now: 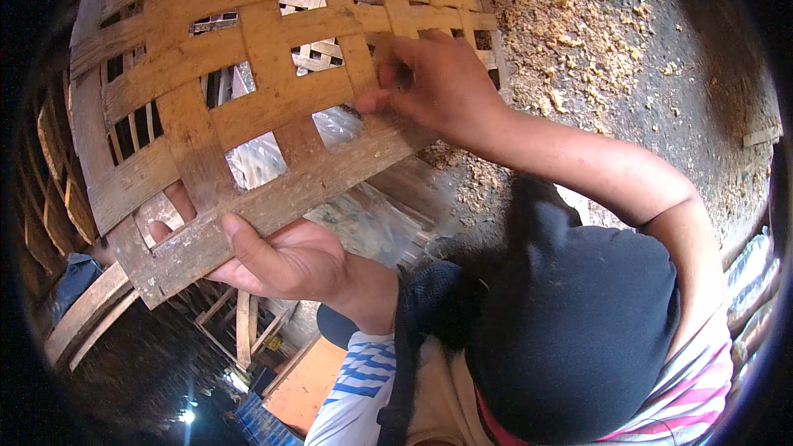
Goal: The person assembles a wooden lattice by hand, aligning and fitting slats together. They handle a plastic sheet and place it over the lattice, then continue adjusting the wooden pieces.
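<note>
A woven lattice panel [264, 41] of flat wooden or bamboo strips fills the upper left, tilted, with rectangular gaps between its strips. My left hand [289, 260] grips the near left edge strip. Its thumb lies on top, while fingertips show through a gap from beneath. Over the panel's near right part is my right hand [438, 87], closed, with fingers curled and the thumb low against a strip. Anything pinched between those fingers cannot be made out.
Yellowish crumbly debris [570, 49] covers dark ground at the right. Upright slats [62, 157] and a curved wooden rail [91, 310] stand left, near a dark blue bag or cloth [74, 281]. Below are an orange board [306, 384] and black cloth [578, 306] between my arms.
</note>
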